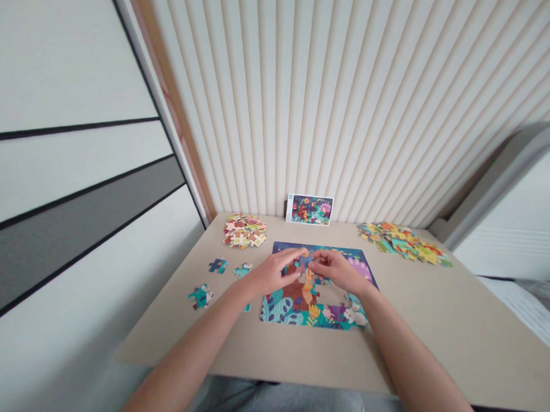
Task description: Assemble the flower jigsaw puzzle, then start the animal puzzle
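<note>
A partly assembled jigsaw puzzle [289, 311] lies on the table, with dark blue along its far edge and teal leaves at the near left. Table surface shows through gaps in its middle and right. Over its upper middle, a small blue puzzle piece [305, 261] sits between my two hands. My left hand [278, 269] reaches in from the left, index finger and thumb curved around the piece. From the right, my right hand [335, 269] pinches the same piece with thumb and fingers. My fingers hide part of the piece and the puzzle beneath.
Loose pieces [200, 296] lie left of the puzzle. A pile of red and cream pieces [244, 231] sits at the back left, a yellow and green pile [404, 243] at the back right. A picture card [310, 209] leans against the ribbed wall [297, 95].
</note>
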`<act>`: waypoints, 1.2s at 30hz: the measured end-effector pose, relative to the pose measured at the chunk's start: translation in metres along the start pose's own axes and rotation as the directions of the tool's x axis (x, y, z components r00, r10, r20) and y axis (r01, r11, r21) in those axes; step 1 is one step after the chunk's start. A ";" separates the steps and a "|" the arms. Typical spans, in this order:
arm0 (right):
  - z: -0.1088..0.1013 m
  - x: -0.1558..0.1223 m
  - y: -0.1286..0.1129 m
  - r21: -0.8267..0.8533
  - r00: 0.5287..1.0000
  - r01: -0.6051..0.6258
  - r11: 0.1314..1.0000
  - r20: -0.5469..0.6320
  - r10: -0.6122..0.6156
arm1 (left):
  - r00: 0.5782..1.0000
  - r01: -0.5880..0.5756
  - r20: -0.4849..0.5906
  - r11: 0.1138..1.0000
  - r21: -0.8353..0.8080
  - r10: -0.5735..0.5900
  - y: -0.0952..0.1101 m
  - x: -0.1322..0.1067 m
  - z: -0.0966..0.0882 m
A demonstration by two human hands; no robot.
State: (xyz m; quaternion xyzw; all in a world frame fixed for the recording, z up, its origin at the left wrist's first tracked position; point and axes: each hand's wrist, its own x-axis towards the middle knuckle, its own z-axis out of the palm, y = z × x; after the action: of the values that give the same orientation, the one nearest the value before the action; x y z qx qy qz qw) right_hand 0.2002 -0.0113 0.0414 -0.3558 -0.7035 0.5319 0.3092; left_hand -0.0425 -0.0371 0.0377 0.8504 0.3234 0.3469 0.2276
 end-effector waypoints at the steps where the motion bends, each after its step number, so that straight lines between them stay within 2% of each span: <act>1: -0.002 0.001 0.002 -0.004 1.000 -0.008 1.000 -0.008 0.008 | 0.999 0.011 -0.051 0.999 -0.031 -0.012 -0.005 -0.001 0.004; 4: -0.007 0.003 0.012 -0.061 0.999 -0.047 0.997 -0.028 0.045 | 0.986 0.041 -0.162 0.998 -0.045 -0.047 -0.018 -0.008 0.012; 7: -0.010 0.005 0.022 -0.167 0.990 -0.101 0.981 -0.113 0.083 | 0.981 0.095 -0.182 0.985 0.141 -0.068 -0.025 -0.016 0.012; 10: -0.010 0.007 0.027 -0.240 0.976 -0.159 0.958 -0.182 0.116 | 0.985 0.134 -0.146 0.945 0.298 -0.094 -0.025 -0.020 0.008; 12: -0.007 0.007 0.025 -0.295 0.969 -0.195 0.935 -0.207 0.137 | 0.991 0.118 -0.103 0.929 0.350 -0.087 -0.023 -0.020 0.009; 20: 0.013 0.002 0.014 -0.529 0.921 -0.343 0.776 -0.350 0.169 | 0.999 0.030 0.030 0.923 0.383 -0.045 -0.018 -0.021 0.024; 23: 0.015 0.002 0.018 -0.516 0.914 -0.361 0.777 -0.362 0.185 | 0.997 0.026 0.052 0.919 0.393 -0.051 -0.018 -0.022 0.025; 30: 0.009 0.006 0.031 -0.287 0.927 -0.342 0.895 -0.259 0.271 | 0.997 0.023 0.059 0.911 0.412 -0.052 -0.019 -0.022 0.026; 33: 0.011 0.006 0.029 -0.298 0.921 -0.358 0.885 -0.272 0.280 | 0.997 0.020 0.058 0.910 0.415 -0.048 -0.018 -0.022 0.025; 36: 0.016 0.004 0.024 -0.399 0.917 -0.368 0.840 -0.307 0.256 | 0.997 -0.007 0.077 0.912 0.410 -0.028 -0.017 -0.023 0.025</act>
State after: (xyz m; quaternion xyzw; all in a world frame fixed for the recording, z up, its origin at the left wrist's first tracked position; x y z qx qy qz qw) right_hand 0.1893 -0.0119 0.0145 -0.5898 -0.6962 0.3511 0.2101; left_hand -0.0434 -0.0455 0.0009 0.8909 0.3840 0.2352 0.0590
